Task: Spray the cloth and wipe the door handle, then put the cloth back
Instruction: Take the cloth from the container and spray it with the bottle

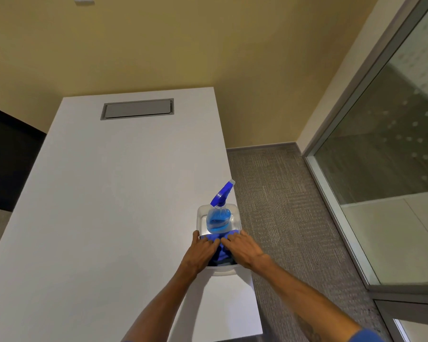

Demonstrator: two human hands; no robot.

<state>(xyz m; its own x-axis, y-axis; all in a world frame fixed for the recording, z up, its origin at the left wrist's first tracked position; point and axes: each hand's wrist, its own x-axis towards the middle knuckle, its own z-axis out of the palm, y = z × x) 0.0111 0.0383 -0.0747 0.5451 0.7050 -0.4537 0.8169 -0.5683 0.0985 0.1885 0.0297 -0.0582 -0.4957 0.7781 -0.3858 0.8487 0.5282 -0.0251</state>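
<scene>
A clear plastic bin (229, 269) stands near the right edge of a white table (114, 193). Inside it, at the far end, a spray bottle (219, 218) with blue liquid and a blue trigger head stands upright. A blue cloth (221, 249) lies bunched in the near half of the bin. My left hand (203, 253) and my right hand (242, 249) both rest on the cloth, fingers spread and pressing down on it, fingertips almost touching. My left thumb lies on the bin's left rim. No door handle is in view.
A grey cable hatch (137, 109) is set flush in the table's far end. Grey carpet (294, 218) runs along the table's right side. A glass wall in a metal frame (356, 243) stands at the right. A dark chair (8, 156) sits at the left.
</scene>
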